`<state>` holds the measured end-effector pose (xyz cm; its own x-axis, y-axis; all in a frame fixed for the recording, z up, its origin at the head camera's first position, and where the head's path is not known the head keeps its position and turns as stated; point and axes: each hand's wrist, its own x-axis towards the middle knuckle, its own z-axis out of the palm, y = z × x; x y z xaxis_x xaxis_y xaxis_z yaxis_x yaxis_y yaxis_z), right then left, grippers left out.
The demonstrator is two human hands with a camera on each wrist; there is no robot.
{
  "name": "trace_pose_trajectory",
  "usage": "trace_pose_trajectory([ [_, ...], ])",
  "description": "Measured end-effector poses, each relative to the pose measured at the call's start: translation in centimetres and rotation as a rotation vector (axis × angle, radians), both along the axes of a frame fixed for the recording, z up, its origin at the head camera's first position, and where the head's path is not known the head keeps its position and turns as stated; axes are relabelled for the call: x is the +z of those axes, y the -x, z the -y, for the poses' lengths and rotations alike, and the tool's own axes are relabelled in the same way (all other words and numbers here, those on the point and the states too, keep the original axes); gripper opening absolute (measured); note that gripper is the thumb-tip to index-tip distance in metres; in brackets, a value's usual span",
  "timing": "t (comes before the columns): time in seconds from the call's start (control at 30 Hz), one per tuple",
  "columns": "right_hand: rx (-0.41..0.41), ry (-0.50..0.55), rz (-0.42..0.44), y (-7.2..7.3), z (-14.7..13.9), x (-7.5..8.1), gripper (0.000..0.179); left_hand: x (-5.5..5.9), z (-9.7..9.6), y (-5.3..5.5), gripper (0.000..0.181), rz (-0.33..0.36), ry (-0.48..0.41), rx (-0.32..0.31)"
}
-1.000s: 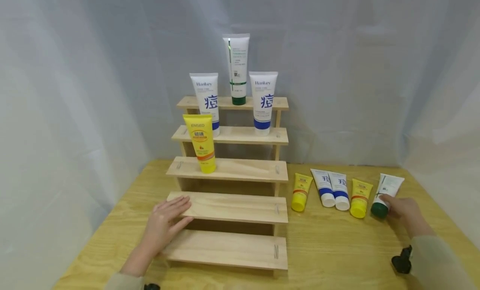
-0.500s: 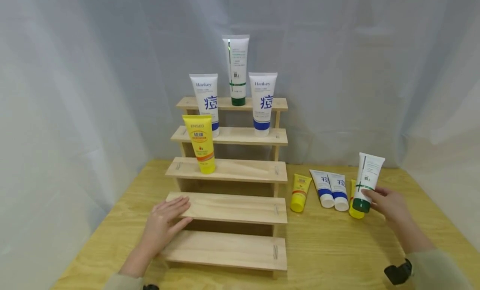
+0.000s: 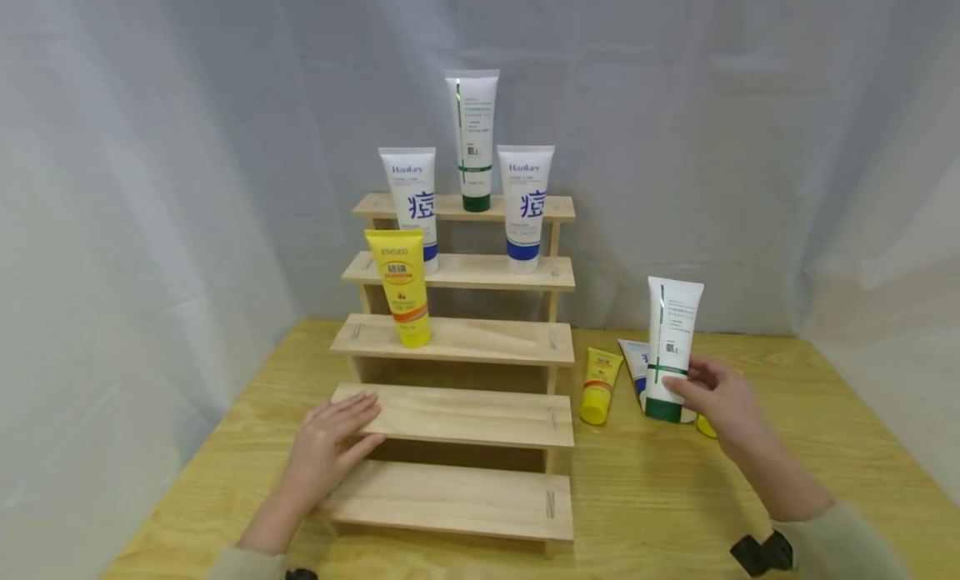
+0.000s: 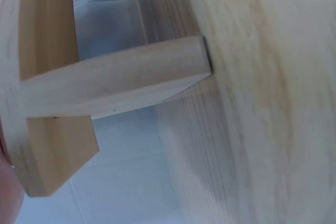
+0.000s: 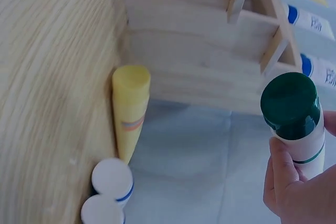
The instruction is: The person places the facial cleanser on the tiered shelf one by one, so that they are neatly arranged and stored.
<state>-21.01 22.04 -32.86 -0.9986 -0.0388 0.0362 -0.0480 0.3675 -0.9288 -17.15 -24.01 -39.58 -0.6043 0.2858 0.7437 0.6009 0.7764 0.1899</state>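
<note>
My right hand [image 3: 723, 401] grips a white squeeze tube [image 3: 673, 338] with a green cap near its lower end, upright with the cap down. In the right wrist view the green cap [image 5: 290, 100] is above the fingers [image 5: 286, 174] and clear of the table. My left hand [image 3: 330, 442] rests on the left end of the second-lowest step of a wooden tiered rack [image 3: 465, 413], fingers fairly straight. On the rack stand a white-and-green tube [image 3: 474, 138] on top, two white-and-blue tubes [image 3: 525, 201] one step down, and a yellow tube [image 3: 402, 288] on the middle step.
Right of the rack a yellow tube [image 3: 600, 386] lies on the wooden table [image 3: 645, 497]. White-and-blue tubes [image 3: 636, 359] and another yellow tube [image 3: 707, 426] lie partly hidden behind the held tube and hand. A pale curtain [image 3: 675, 147] hangs behind the table.
My right hand has lifted the white-and-green tube off the table at far right, turned it upright and carried it left towards the rack. My left hand stays in place.
</note>
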Motion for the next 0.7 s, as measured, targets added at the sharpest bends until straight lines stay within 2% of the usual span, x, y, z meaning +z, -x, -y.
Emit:
trace_pose_trajectory([
  [0.23,0.034,0.072,-0.024,-0.4,2.4,0.8,0.062,0.0,0.0,0.1,0.038,-0.007,0.001,-0.004],
  [0.47,0.049,0.094,-0.068,-0.6,4.5,1.8,0.057,0.1,0.0,0.1,0.037,-0.022,-0.003,-0.014],
  [0.7,0.060,0.095,-0.132,-0.2,6.6,3.0,0.054,0.1,-0.1,0.0,0.038,-0.021,-0.005,-0.018],
])
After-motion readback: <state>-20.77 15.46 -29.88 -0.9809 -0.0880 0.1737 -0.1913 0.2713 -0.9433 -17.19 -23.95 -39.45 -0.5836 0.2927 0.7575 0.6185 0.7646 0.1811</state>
